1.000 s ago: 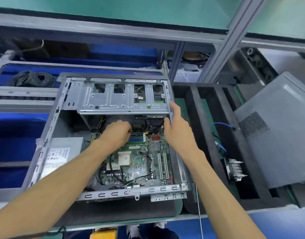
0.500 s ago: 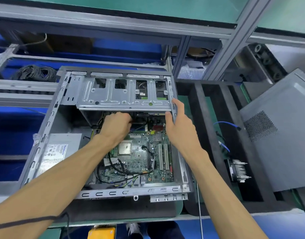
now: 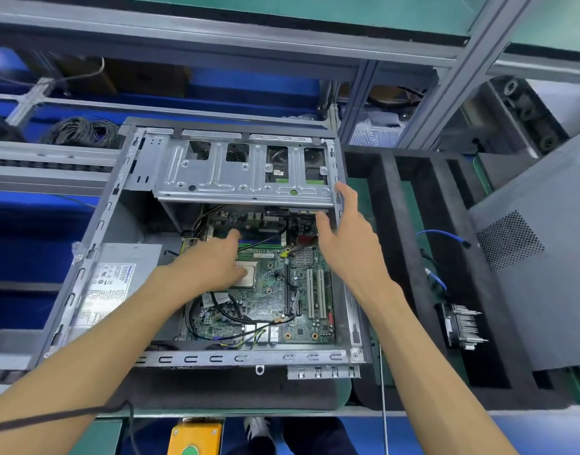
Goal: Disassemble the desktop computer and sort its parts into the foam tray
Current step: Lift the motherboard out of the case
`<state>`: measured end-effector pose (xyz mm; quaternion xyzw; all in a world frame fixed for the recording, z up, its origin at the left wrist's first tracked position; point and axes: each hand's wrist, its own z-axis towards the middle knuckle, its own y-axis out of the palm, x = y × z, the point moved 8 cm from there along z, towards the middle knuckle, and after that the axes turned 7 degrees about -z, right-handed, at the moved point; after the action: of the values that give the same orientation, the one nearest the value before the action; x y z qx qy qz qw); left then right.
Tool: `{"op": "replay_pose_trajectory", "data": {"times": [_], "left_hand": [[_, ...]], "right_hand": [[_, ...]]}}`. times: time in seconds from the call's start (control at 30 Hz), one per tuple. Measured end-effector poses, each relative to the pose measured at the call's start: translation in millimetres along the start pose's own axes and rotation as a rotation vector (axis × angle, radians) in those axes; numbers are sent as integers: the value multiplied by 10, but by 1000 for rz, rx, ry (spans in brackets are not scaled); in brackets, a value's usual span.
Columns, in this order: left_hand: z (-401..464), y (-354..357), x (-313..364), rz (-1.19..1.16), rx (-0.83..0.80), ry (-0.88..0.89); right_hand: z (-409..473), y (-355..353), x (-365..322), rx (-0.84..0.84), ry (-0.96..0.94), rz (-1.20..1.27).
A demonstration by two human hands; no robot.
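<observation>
Left hand was down inside the open computer case, fingers relaxed and pointing over the green motherboard, holding nothing as far as I could see. Right hand sat spread wide by the drive cage corner. Foam tray lay just right of the case, with a heatsink in one slot.

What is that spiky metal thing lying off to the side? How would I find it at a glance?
Start at the open grey computer case, then look right to the black foam tray with its long slots. Near the front of one slot lies the silver finned metal heatsink. Unlike the thin blue cables behind it, it is a bristling block of metal pins.
</observation>
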<state>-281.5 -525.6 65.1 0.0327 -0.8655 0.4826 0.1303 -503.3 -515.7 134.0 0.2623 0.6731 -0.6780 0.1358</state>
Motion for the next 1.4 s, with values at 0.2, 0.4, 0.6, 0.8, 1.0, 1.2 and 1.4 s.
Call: {"op": "replay_pose_trajectory", "data": {"times": [0.2, 0.4, 0.6, 0.8, 1.0, 1.2, 1.4], "left_hand": [[25, 47, 67, -241, -107, 41], [-139, 130, 142, -211, -205, 131], [-208, 358, 352, -51, -374, 62], [-249, 289, 215, 149, -264, -64], [-441, -4, 287, 327, 102, 43], [-816, -237, 901, 192, 451, 662], [-554, 194, 934, 164, -207, 549]], "right_hand": [[9, 8, -2, -2, -22, -27], [14, 21, 1, -9, -36, -18], [11, 30, 9, -22, -23, -8], [15, 14, 5, -13, -26, -32], [19, 13, 6, -7, -33, -40], [6, 16, 1, 8, -44, -31], [1, 17, 1, 4, -45, -18]]}}
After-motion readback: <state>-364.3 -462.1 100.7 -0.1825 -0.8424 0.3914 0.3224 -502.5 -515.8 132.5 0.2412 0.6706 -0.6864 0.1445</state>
